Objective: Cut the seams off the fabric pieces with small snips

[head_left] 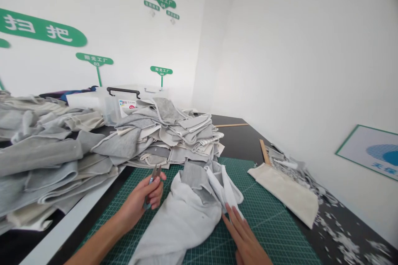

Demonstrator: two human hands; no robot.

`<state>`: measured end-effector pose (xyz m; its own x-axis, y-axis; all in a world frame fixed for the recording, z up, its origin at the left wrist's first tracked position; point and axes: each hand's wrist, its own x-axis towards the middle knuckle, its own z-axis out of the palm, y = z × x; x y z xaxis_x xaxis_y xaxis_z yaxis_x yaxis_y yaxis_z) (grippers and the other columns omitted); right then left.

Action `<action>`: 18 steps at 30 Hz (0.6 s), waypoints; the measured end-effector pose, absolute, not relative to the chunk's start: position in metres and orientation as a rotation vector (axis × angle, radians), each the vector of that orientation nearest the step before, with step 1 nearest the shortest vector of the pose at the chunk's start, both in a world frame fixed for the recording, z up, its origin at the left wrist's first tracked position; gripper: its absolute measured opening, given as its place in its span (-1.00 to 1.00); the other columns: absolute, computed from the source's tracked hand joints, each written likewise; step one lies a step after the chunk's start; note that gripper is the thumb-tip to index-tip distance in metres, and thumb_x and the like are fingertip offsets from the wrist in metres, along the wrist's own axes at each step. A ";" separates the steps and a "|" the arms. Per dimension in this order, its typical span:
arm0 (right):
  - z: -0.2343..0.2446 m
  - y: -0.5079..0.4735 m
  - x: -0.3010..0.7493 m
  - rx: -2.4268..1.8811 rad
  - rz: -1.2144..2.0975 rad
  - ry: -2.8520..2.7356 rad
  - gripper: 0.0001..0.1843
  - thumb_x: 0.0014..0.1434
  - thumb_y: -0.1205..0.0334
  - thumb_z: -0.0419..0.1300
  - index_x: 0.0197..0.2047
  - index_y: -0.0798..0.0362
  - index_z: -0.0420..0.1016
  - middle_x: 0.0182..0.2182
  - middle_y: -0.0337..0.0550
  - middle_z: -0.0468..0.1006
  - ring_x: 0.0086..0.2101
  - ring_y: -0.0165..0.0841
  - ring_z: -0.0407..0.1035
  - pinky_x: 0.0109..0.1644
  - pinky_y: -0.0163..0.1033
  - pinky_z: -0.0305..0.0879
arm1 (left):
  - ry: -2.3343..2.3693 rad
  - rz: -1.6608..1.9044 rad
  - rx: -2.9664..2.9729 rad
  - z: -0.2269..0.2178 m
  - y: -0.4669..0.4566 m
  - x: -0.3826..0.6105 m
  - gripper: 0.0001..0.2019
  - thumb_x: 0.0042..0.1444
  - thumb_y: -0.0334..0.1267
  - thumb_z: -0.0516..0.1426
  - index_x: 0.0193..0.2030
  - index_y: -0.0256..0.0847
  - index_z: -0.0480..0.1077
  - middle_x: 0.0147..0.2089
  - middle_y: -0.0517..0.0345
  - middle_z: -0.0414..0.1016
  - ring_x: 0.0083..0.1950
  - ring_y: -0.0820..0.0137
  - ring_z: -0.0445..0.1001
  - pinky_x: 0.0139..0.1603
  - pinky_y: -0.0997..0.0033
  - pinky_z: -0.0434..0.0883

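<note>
My left hand (pixel 152 191) is closed around small thread snips (pixel 152 180) with bluish handles, their metal tips pointing up and a little apart. A crumpled light grey and white cloth (pixel 189 219) with pale bound edges lies between my hands. It rests on a green cutting mat (pixel 264 219) marked with a grid. My right hand (pixel 244 236) lies with fingers stretched out, its fingertips touching the right edge of the cloth. Part of its thumb is hidden.
A heap of grey and white cloth pieces (pixel 174 128) stands behind the mat, and another pile (pixel 40 157) spreads left. A clear plastic box (pixel 112 105) sits behind them. On the right are a folded cream cloth (pixel 287 192), a wooden strip (pixel 264 151) and white scraps (pixel 345 244).
</note>
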<state>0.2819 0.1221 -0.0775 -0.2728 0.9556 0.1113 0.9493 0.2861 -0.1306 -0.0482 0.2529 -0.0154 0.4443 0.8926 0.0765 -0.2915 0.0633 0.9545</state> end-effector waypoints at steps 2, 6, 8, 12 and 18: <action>-0.066 0.139 0.286 -1.822 0.109 -2.391 0.00 -0.11 0.67 -0.13 0.43 0.04 -0.08 0.41 -0.16 -0.26 0.37 -0.09 -0.32 0.36 0.21 -0.06 | 0.658 0.971 1.194 -0.020 0.251 -0.047 -0.68 0.22 0.07 0.07 -0.15 -0.15 0.21 -0.55 0.43 -0.18 -0.58 0.57 -0.17 -0.63 0.57 0.00; -0.049 0.155 0.295 -1.781 0.186 -2.404 -0.05 -0.08 0.66 -0.13 0.42 0.07 -0.01 0.43 -0.17 -0.23 0.39 -0.19 -0.36 0.42 0.13 -0.19 | 0.714 0.886 1.288 -0.027 0.245 -0.043 -0.62 0.12 0.08 0.19 -0.15 -0.17 0.25 -0.62 0.49 -0.16 -0.64 0.61 -0.23 -0.68 0.55 -0.19; -0.047 0.152 0.299 -1.744 0.226 -2.345 -0.12 0.01 0.61 -0.12 0.42 0.03 0.00 0.43 -0.20 -0.23 0.39 -0.23 -0.31 0.43 0.06 -0.15 | 0.761 0.861 1.343 -0.028 0.242 -0.041 -0.59 0.09 0.09 0.21 -0.12 -0.19 0.29 -0.61 0.48 -0.14 -0.65 0.62 -0.22 -0.67 0.55 -0.19; -0.044 0.141 0.296 -1.848 0.204 -2.008 -0.33 0.28 0.21 -0.05 0.43 0.02 -0.06 0.43 -0.16 -0.15 0.38 -0.22 -0.18 0.42 -0.01 -0.08 | 0.916 0.841 1.481 -0.029 0.241 -0.039 -0.50 0.03 0.06 0.26 0.00 -0.23 0.37 -0.61 0.45 -0.01 -0.61 0.57 -0.01 -0.60 0.57 0.04; -0.019 0.168 0.263 -1.926 0.694 -1.537 0.05 0.19 -0.29 -0.01 0.44 0.31 -0.25 0.40 0.17 -0.10 0.37 -0.09 -0.17 0.42 0.03 -0.18 | 1.181 0.839 1.641 -0.039 0.240 -0.028 -0.44 0.11 0.07 0.15 0.19 -0.19 0.35 0.20 0.00 0.40 0.20 0.15 0.32 0.29 0.20 0.14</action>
<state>0.2631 0.1682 -0.0193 0.2034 0.9781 -0.0444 0.6801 -0.1738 -0.7122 -0.0279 0.2397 -0.0386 0.3079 0.9513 0.0141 0.3265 -0.1195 0.9376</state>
